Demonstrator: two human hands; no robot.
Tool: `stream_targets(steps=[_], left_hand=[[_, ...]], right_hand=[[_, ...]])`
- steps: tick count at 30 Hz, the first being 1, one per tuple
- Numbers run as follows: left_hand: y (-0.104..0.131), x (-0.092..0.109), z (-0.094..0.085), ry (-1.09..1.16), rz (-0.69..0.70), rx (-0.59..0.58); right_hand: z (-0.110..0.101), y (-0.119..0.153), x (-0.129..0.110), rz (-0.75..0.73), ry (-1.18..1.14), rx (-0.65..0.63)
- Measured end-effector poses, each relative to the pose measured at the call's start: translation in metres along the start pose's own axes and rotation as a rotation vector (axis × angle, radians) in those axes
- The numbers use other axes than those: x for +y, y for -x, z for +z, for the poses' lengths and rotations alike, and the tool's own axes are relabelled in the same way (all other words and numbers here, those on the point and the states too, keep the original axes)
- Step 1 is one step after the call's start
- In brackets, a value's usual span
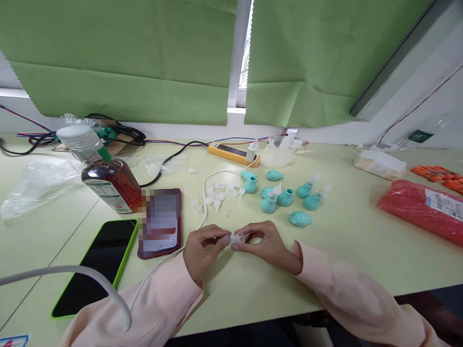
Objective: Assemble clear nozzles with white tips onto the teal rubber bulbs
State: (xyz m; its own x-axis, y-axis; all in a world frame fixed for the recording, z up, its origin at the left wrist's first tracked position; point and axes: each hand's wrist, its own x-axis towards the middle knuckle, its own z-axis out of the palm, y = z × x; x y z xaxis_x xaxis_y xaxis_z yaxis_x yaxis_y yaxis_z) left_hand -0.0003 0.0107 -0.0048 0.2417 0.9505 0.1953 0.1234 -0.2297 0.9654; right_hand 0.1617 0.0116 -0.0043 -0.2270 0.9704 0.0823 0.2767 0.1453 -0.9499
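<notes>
Clearly, from the head view, I'm partway through these parts, as far as I can judge. Near the middle of the surface's point(344, 245) front edge, my left hand point(206, 248) and right hand point(266, 243) pinch a small clear plastic piece point(237, 238) between them, thumbs against fingers. Whether it is one part or two joined, I can't tell.

Beyond my hands, towards the surface's back edge, I count nine teal squeeze bulbs point(300, 219), a couple partly hidden. Three look done, with tips fitted: one bears a white-looking tip point(277, 189), two bear clear tips point(326, 192). Six show no fitted tip, so I'd take those as left: two stand with open mouths, four lie on their sides.

Loose white and clear pieces point(217, 206) are scattered left of the bulbs, too crowded to count surely, well over ten.

Towards the surface's left edge are two phones point(100, 259) and one amber bottle point(116, 182); along the back edge, one yellow power strip point(231, 155); towards the right edge, one tissue box point(379, 163) and one red package point(415, 207).
</notes>
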Motion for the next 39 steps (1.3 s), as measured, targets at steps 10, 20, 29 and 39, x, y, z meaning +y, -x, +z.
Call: stream_targets(steps=[10, 20, 29, 39], left_hand=[[0.001, -0.013, -0.002, -0.436, 0.658, 0.061], [0.003, -0.014, -0.003, -0.585, 0.761, -0.011], [0.005, -0.013, 0.003, -0.606, 0.793, 0.093], [0.004, 0.003, -0.004, -0.006, 0.138, -0.025]], right_hand=[[0.001, -0.001, -0.003, 0.154, -0.115, -0.008], [-0.002, -0.002, -0.005, 0.203, -0.261, -0.082], [0.003, -0.002, -0.004, 0.226, -0.412, -0.086], [0.003, -0.001, -0.007, 0.189, -0.410, -0.055]])
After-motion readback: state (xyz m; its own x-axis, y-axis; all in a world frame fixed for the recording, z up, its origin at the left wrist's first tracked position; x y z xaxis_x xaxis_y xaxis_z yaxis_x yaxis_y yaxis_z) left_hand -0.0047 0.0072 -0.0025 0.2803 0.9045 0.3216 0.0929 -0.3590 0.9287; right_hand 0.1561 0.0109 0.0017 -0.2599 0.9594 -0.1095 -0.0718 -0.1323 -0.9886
